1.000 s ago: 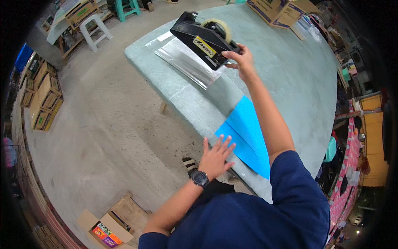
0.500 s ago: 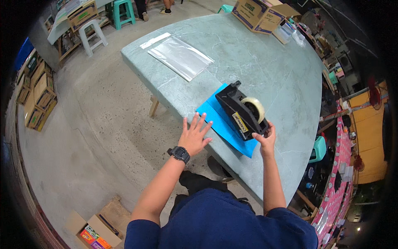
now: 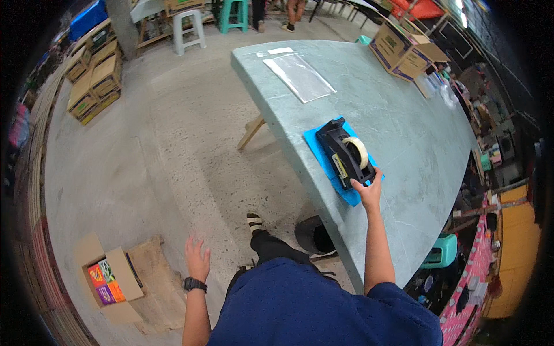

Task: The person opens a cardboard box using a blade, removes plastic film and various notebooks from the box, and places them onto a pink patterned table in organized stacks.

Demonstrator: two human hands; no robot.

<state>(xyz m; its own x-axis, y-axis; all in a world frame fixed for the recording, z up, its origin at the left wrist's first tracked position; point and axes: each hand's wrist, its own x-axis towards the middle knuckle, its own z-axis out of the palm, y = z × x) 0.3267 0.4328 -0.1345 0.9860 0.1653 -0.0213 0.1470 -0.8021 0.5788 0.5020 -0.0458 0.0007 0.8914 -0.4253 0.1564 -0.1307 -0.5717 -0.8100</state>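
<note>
My right hand (image 3: 369, 188) is closed on the near end of a black tape dispenser (image 3: 334, 144), which carries a roll of clear tape (image 3: 359, 151). Beneath the dispenser lies a blue sheet (image 3: 350, 197), close to the left edge of the grey-green table (image 3: 412, 138); most of the sheet is covered. My left hand (image 3: 197, 262), with a black watch at the wrist, is off the table over the floor. Its fingers are spread and hold nothing. Farther up the table are a stack of clear plastic (image 3: 301, 78) and a white strip (image 3: 281, 51).
An opened cardboard box (image 3: 122, 263) with colourful packs sits on the floor at left, beside flat brown cardboard (image 3: 156, 282). A dark bin (image 3: 314, 234) stands under the table edge. Stacked cartons (image 3: 95, 86) are at far left; another carton (image 3: 404, 52) is on the table's far right.
My left hand has left the blue sheet and swung down and left over the floor. The dispenser now lies lower and flatter over the sheet, my right hand still on it. The view has turned left.
</note>
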